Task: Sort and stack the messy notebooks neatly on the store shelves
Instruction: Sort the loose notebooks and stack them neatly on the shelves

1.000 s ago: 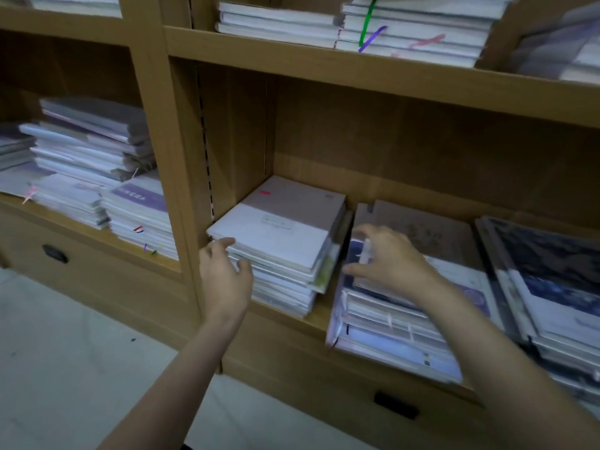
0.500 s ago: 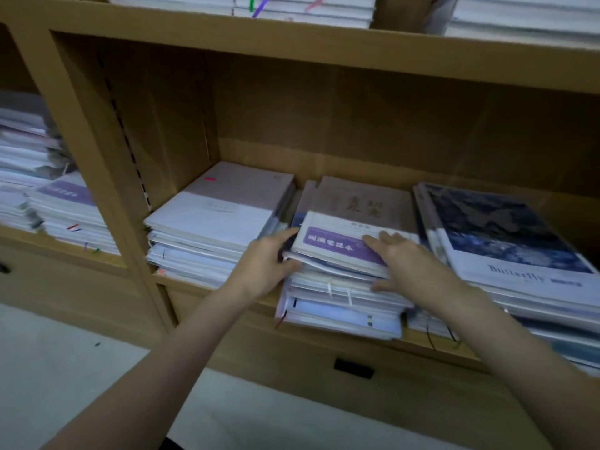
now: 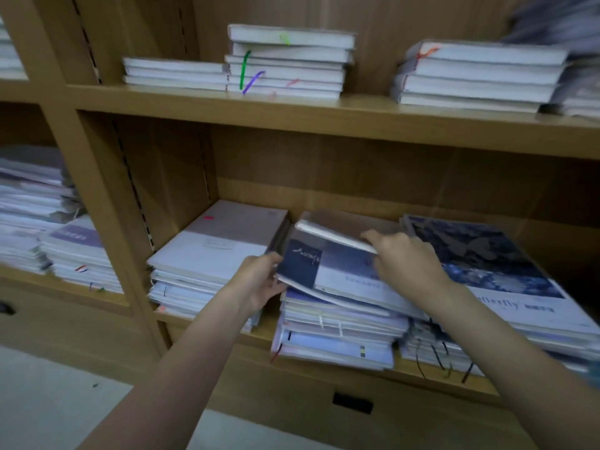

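A messy middle stack of notebooks [image 3: 337,332] sits on the lower shelf [image 3: 259,332]. My left hand [image 3: 259,280] grips the left edge of a dark-blue-and-white notebook [image 3: 328,267] lying tilted on top of that stack. My right hand [image 3: 402,261] holds up the near edge of a brown-covered notebook [image 3: 337,227] raised above the blue one. To the left lies a grey-and-white stack [image 3: 214,254]. To the right lies a stack topped by a large blue "Butterfly" notebook [image 3: 480,261].
The upper shelf [image 3: 324,115] carries three white stacks [image 3: 285,63] with coloured ribbons. A wooden upright [image 3: 97,206] divides off the left bay, which holds more stacks [image 3: 48,228]. Below the shelf is a drawer front with a dark handle slot [image 3: 352,402]. The floor is pale.
The purple-labelled top notebook is gone from view; a blue-and-white one now lies uppermost. My right hand has lifted the brown notebook's edge. The view has tilted upward, showing the upper shelf.
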`<state>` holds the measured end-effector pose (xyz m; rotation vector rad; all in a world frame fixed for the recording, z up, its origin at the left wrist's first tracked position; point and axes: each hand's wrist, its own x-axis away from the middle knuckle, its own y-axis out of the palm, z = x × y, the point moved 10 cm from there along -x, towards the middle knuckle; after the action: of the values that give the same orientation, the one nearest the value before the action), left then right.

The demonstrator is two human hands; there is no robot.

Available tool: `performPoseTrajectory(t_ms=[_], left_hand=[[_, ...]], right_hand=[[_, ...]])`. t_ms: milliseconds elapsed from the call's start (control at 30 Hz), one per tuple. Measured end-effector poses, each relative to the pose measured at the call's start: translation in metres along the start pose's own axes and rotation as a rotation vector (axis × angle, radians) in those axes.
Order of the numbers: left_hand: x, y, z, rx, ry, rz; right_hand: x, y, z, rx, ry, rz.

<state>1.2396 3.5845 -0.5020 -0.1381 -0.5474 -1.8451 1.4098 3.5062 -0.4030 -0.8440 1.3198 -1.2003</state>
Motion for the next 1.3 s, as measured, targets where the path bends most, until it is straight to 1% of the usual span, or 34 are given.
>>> performPoseTrajectory(t_ms=[67,133,167,233,300,367,400,467,500,567,600,700,733,767,833,900,967,1033,1100,1133,1200,1233,1267,1300], left_hand=[[0.001,0.003,-0.007,-0.035,-0.037,0.036],[0.005,0.011,-0.016,-0.040,-0.081,0.039],[0.008,0.015,-0.020,-0.011,-0.095,0.030],[0.012,0.020,-0.022,0.065,-0.091,0.003],[0.013,0.017,-0.016,0.110,-0.039,-0.003],[0.015,0.010,-0.006,0.131,0.034,-0.017],[0.017,0.006,0.000,0.127,0.067,-0.021],[0.024,-0.004,0.009,0.109,0.124,-0.018],[0.028,-0.010,0.012,0.112,0.141,-0.016],[0.036,-0.020,0.013,0.129,0.157,-0.015],[0.041,-0.024,0.012,0.138,0.158,-0.015],[0.054,-0.035,0.007,0.164,0.167,-0.014],[0.058,-0.038,0.006,0.166,0.176,-0.017],[0.060,-0.043,0.005,0.169,0.184,-0.018],[0.068,-0.052,0.006,0.184,0.205,-0.014],[0.073,-0.061,0.010,0.205,0.232,-0.025],[0.079,-0.066,0.015,0.209,0.252,-0.042],[0.083,-0.072,0.022,0.217,0.281,-0.053],[0.087,-0.078,0.029,0.248,0.308,-0.057],[0.089,-0.081,0.031,0.272,0.317,-0.054],[0.093,-0.090,0.036,0.346,0.335,-0.050],[0.095,-0.093,0.038,0.402,0.341,-0.055],[0.097,-0.093,0.041,0.462,0.352,-0.062],[0.098,-0.093,0.043,0.502,0.361,-0.070]], right_hand=[[-0.001,-0.001,-0.012,0.080,-0.024,0.022],[0.000,-0.001,-0.010,0.041,-0.022,0.044],[0.003,-0.004,-0.002,-0.017,-0.003,0.086],[0.018,-0.029,0.013,-0.180,-0.013,0.280],[0.040,-0.060,0.030,-0.258,-0.045,0.483],[0.063,-0.085,0.051,-0.210,-0.067,0.646],[0.074,-0.098,0.064,-0.175,-0.065,0.701],[0.091,-0.113,0.094,-0.137,-0.019,0.749],[0.098,-0.113,0.108,-0.097,0.016,0.735],[0.107,-0.090,0.132,-0.019,0.061,0.620],[0.108,-0.067,0.140,-0.020,0.068,0.499],[0.111,0.013,0.151,-0.044,0.050,-0.049],[0.115,0.024,0.153,-0.066,0.066,-0.154],[0.117,0.028,0.154,-0.094,0.082,-0.221],[0.118,0.024,0.152,-0.125,0.096,-0.255],[0.117,0.021,0.145,-0.138,0.121,-0.323],[0.112,0.018,0.132,-0.152,0.135,-0.329],[0.098,0.003,0.102,-0.248,0.103,-0.213],[0.082,-0.015,0.064,-0.410,0.038,-0.050],[0.076,-0.021,0.043,-0.485,0.007,-0.001],[0.067,-0.015,0.006,-0.685,0.046,-0.001],[0.066,-0.005,-0.012,-0.836,0.114,-0.069],[0.068,0.009,-0.034,-1.072,0.190,-0.186],[0.071,0.019,-0.060,-1.375,0.235,-0.317]])
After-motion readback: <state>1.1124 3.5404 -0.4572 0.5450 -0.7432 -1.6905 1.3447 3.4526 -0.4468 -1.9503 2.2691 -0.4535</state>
